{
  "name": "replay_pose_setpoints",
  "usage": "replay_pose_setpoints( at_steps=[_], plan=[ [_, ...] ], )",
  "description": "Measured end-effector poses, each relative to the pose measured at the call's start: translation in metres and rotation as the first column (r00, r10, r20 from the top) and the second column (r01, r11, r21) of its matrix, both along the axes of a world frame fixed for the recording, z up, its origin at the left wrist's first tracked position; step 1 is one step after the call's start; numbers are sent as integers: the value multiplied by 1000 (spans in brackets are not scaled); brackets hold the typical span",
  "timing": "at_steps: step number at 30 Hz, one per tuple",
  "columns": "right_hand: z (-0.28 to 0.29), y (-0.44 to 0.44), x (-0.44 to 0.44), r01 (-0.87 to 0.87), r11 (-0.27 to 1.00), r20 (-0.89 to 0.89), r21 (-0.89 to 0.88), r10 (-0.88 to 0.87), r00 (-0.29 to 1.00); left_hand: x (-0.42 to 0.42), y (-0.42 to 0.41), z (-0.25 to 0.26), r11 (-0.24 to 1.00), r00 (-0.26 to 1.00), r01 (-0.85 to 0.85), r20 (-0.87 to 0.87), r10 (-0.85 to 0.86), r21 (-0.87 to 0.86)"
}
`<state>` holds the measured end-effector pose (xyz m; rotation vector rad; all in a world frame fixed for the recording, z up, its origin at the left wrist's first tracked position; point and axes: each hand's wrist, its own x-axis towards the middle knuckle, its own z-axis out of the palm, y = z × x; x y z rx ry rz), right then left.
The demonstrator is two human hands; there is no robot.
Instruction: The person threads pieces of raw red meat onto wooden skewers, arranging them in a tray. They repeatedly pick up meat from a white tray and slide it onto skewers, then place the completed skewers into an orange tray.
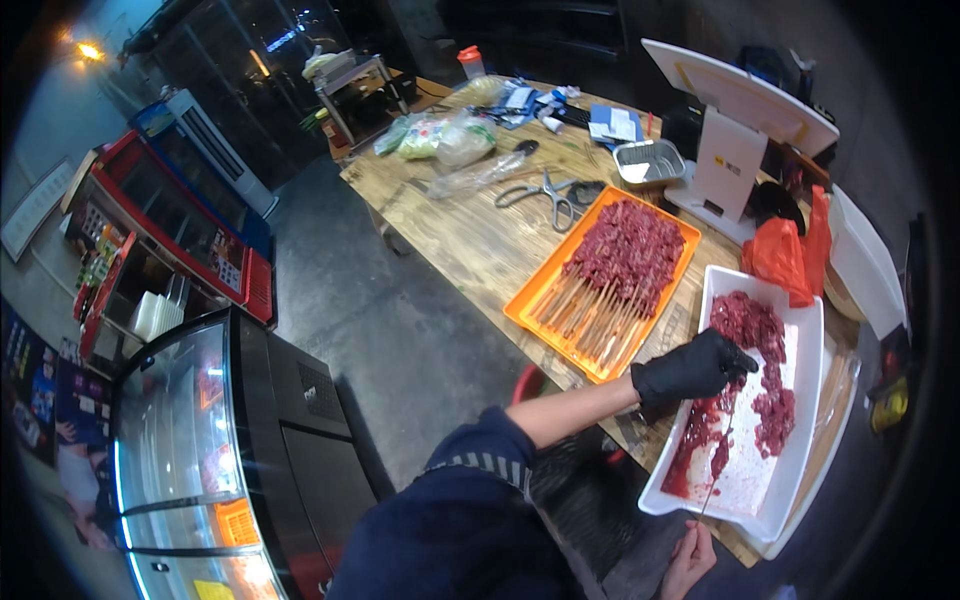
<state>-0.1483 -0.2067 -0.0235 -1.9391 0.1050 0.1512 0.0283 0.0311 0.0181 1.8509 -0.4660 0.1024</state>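
Note:
My left hand (697, 369), in a black glove, reaches over a white tray (814, 420); its fingers pinch at the upper end of a thin skewer (707, 501), where a bit of red meat shows under them. Bare and at the tray's near end, my right hand (691, 556) grips the skewer's lower end. A piece of raw meat (721, 456) sits partway along the skewer. Loose cut meat (772, 420) lies in the white tray, with red juice on its left side. Left of it, an orange tray (534, 328) holds many meat skewers (626, 240), sticks pointing towards me.
On the wooden table (465, 255) lie scissors (551, 196), plastic bags (442, 142) and a foil container (649, 162). A white display stand (727, 161) and a red plastic bag (784, 251) stand beyond the white tray. A glass display fridge (180, 420) is at the left.

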Motion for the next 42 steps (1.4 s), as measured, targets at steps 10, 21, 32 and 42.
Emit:
replay_pose_setpoints(
  at_steps=[10,21,32,42],
  plan=[
    [-5,5,9,-28,993,50,118,22,999,-8,-13,5,699,918,-211,-384,-98,-683],
    [-29,23,17,-62,984,153,166,36,988,-11,-24,-29,589,798,-68,-398,-452,-805],
    [-27,30,21,16,988,151,155,-40,988,-19,-27,-32,813,837,40,-425,-345,-581],
    [-32,15,15,133,979,156,156,-158,975,-27,-51,-55,512,663,-46,-410,-626,-858]
  ],
)
